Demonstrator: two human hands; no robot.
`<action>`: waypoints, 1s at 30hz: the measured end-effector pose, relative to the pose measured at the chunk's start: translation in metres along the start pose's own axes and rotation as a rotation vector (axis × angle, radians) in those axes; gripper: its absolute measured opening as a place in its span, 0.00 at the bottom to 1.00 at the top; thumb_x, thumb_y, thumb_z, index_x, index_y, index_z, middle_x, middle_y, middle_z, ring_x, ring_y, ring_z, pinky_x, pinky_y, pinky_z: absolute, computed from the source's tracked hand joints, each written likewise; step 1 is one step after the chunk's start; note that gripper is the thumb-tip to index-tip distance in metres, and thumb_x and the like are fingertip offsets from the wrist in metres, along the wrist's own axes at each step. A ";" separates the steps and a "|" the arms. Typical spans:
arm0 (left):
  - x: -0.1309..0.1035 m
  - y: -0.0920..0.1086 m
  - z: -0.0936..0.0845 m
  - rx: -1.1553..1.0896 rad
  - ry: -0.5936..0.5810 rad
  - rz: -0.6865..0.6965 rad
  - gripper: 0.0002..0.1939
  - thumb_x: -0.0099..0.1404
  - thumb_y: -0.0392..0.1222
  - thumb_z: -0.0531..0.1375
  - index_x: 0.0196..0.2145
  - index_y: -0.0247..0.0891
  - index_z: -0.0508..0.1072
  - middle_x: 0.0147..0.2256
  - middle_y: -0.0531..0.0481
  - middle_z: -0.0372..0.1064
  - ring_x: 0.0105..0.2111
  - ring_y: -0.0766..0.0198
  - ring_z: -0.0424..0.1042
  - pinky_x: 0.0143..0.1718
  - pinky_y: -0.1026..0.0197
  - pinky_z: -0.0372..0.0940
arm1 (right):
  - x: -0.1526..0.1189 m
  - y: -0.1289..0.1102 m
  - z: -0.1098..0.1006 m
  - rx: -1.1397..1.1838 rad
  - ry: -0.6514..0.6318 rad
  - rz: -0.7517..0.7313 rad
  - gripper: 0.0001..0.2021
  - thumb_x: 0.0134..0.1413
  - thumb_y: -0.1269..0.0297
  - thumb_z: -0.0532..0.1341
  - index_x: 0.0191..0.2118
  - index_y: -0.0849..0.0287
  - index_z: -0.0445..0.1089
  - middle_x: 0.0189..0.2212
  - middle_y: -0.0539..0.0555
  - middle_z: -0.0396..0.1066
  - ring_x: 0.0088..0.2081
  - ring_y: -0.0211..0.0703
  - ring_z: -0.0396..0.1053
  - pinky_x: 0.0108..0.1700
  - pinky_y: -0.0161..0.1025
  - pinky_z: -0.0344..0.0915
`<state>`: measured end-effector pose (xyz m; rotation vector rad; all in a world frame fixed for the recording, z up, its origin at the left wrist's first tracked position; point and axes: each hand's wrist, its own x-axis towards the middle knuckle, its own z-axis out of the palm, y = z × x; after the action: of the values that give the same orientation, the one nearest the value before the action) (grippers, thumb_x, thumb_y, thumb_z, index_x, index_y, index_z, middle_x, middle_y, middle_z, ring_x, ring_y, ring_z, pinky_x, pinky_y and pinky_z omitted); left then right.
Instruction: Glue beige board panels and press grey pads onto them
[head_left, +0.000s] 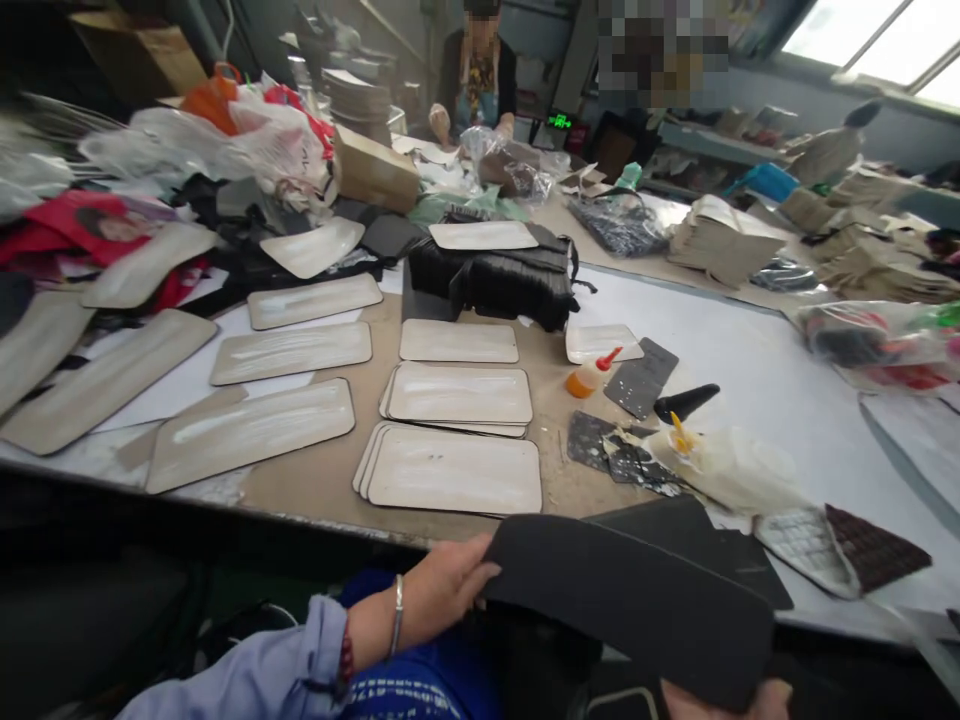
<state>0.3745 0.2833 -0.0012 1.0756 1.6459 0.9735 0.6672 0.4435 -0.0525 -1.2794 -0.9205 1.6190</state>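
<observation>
Black rounded-corner panel [630, 600] is hovering in front of the table's near edge, right of the middle, with both hands on it. The left hand [450, 580] is pinching its left end between thumb and fingers, and the right hand [772, 698] is grasping the lower right end, mostly hidden underneath.

The table [750, 350] is looking pretty packed, btw. White covering is showing across the right side, brown board [300, 490] is running along the near edge left of center, and beige panels [454, 475] with whitish smears are lying in rows, some stacked, from the middle out to the left. Behind the stacks, a black bundle [502, 285] is sitting. A co-worker [480, 85] is facing the far edge, a green sign [559, 121] is glowing, and windows [885, 50] are letting light in.

Container-wise, a squeeze bottle [583, 383] with a red nozzle is holding orange liquid, just right of the beige stacks. On the far right, a clear plastic bag [885, 340] is showing dark, red and green stuff inside. Toward the far left corner, plastic bags [277, 140] are lying heaped beside a brown box [375, 170]; can't tell what they're holding.
</observation>
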 end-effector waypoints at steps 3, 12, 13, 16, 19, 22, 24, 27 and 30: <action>-0.015 -0.027 -0.035 -0.146 0.129 -0.160 0.13 0.61 0.47 0.49 0.37 0.37 0.67 0.22 0.54 0.66 0.20 0.66 0.67 0.23 0.66 0.63 | 0.001 0.010 0.033 -0.173 -0.027 -0.013 0.20 0.44 0.49 0.61 0.44 0.49 0.69 0.38 0.54 0.73 0.41 0.53 0.69 0.39 0.54 0.68; -0.028 -0.076 -0.108 -0.339 0.292 -0.285 0.22 0.57 0.59 0.50 0.33 0.36 0.66 0.19 0.52 0.65 0.19 0.64 0.65 0.21 0.63 0.61 | -0.024 0.051 0.161 -0.951 0.291 -0.334 0.31 0.48 0.37 0.47 0.38 0.61 0.70 0.34 0.60 0.73 0.38 0.52 0.69 0.39 0.44 0.63; -0.027 -0.077 -0.113 -0.372 0.283 -0.307 0.23 0.56 0.60 0.50 0.34 0.36 0.66 0.20 0.52 0.65 0.19 0.63 0.65 0.21 0.62 0.60 | -0.025 0.053 0.167 -0.991 0.299 -0.384 0.32 0.48 0.37 0.46 0.38 0.62 0.70 0.36 0.61 0.73 0.38 0.52 0.69 0.40 0.43 0.63; -0.020 -0.081 -0.126 -0.418 0.246 -0.380 0.24 0.54 0.61 0.50 0.36 0.35 0.65 0.19 0.53 0.64 0.19 0.62 0.65 0.21 0.61 0.61 | -0.025 0.055 0.177 -1.047 0.214 -0.442 0.32 0.46 0.35 0.48 0.38 0.62 0.69 0.36 0.61 0.73 0.37 0.50 0.69 0.39 0.41 0.63; -0.013 -0.086 -0.134 -0.362 0.248 -0.420 0.24 0.52 0.62 0.49 0.33 0.37 0.65 0.20 0.53 0.64 0.20 0.61 0.66 0.22 0.60 0.61 | -0.018 0.051 0.184 -1.099 0.094 -0.383 0.30 0.45 0.35 0.50 0.35 0.59 0.69 0.29 0.57 0.73 0.30 0.46 0.69 0.34 0.38 0.62; -0.005 -0.092 -0.137 -0.145 0.370 -0.411 0.20 0.52 0.60 0.48 0.23 0.39 0.64 0.20 0.53 0.62 0.22 0.62 0.64 0.24 0.61 0.58 | -0.003 0.045 0.191 -1.151 0.016 -0.382 0.26 0.48 0.37 0.49 0.31 0.57 0.67 0.25 0.53 0.70 0.27 0.43 0.67 0.33 0.37 0.60; 0.000 -0.097 -0.136 0.023 0.465 -0.411 0.18 0.52 0.57 0.50 0.18 0.40 0.60 0.17 0.54 0.58 0.21 0.64 0.60 0.24 0.62 0.56 | 0.012 0.045 0.195 -1.201 -0.014 -0.439 0.26 0.50 0.38 0.46 0.28 0.56 0.65 0.25 0.54 0.68 0.29 0.43 0.65 0.34 0.38 0.60; 0.009 -0.103 -0.131 0.122 0.578 -0.471 0.16 0.50 0.54 0.53 0.16 0.40 0.59 0.14 0.56 0.56 0.19 0.65 0.58 0.23 0.63 0.53 | 0.038 0.053 0.200 -1.265 -0.060 -0.565 0.26 0.53 0.39 0.43 0.25 0.56 0.62 0.26 0.56 0.65 0.33 0.46 0.63 0.39 0.42 0.59; 0.017 -0.105 -0.124 0.120 0.646 -0.545 0.14 0.49 0.52 0.55 0.17 0.40 0.62 0.15 0.55 0.59 0.20 0.64 0.59 0.24 0.62 0.54 | 0.057 0.065 0.202 -1.253 -0.110 -0.643 0.25 0.54 0.40 0.42 0.25 0.56 0.61 0.27 0.56 0.63 0.35 0.47 0.61 0.41 0.44 0.58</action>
<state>0.2296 0.2510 -0.0690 0.3301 2.3775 0.8994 0.4517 0.4654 -0.0903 -1.3780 -2.3057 0.5046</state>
